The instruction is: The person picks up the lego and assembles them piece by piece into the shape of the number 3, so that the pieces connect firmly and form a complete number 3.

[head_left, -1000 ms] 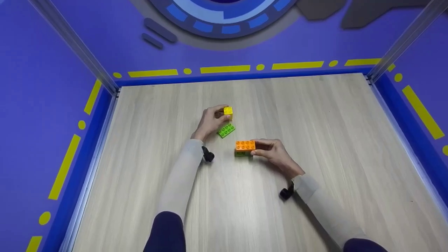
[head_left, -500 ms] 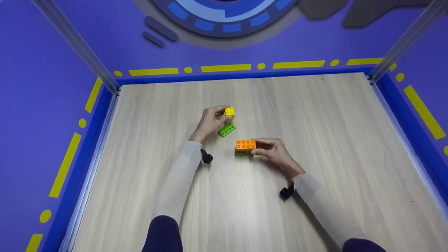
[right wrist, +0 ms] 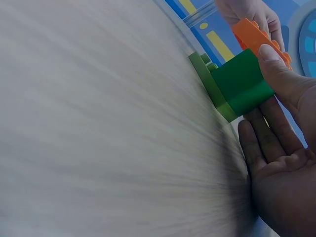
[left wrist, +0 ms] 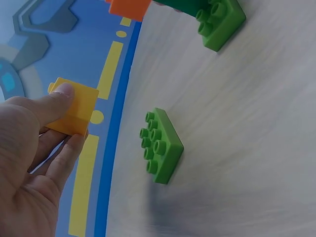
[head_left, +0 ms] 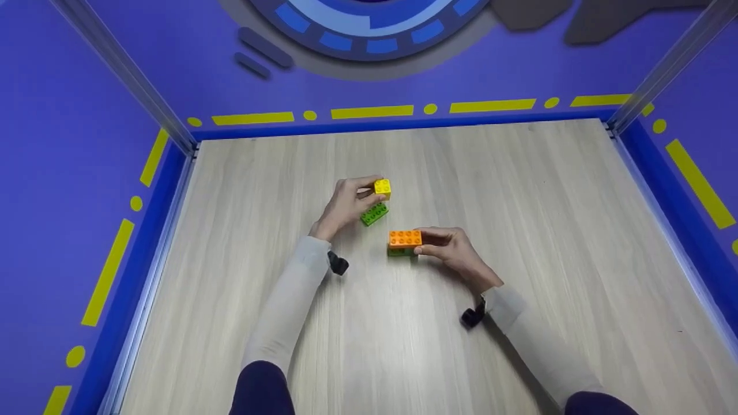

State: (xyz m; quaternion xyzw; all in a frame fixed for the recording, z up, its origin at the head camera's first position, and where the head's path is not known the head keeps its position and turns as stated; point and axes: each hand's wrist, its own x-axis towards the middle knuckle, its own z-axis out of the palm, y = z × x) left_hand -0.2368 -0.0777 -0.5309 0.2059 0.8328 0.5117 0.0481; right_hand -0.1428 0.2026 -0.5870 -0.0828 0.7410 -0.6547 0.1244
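My left hand [head_left: 345, 206] pinches a small yellow toy brick [head_left: 382, 188] between thumb and fingers, raised above the table. Just below that hand, a flat light-green brick [head_left: 375, 214] lies studs up, set at a slant; the left wrist view shows the same flat brick [left wrist: 162, 147] apart from the fingers. To its right my right hand [head_left: 455, 252] grips a stack by its right end. Topmost in the stack is an orange brick [head_left: 405, 238]. Under it, in the right wrist view, come a dark-green brick [right wrist: 244, 81] and a flat light-green base brick [right wrist: 212, 89] resting on the table.
A pale wood-grain table [head_left: 369, 323] lies under both hands. Blue panels with yellow marks stand behind it [head_left: 369, 98] and along both sides. Small black cameras [head_left: 338, 263] are strapped at the wrists.
My left hand has shifted the yellow brick slightly to the right, nearer the stack. The right hand and the stack stay where they were.
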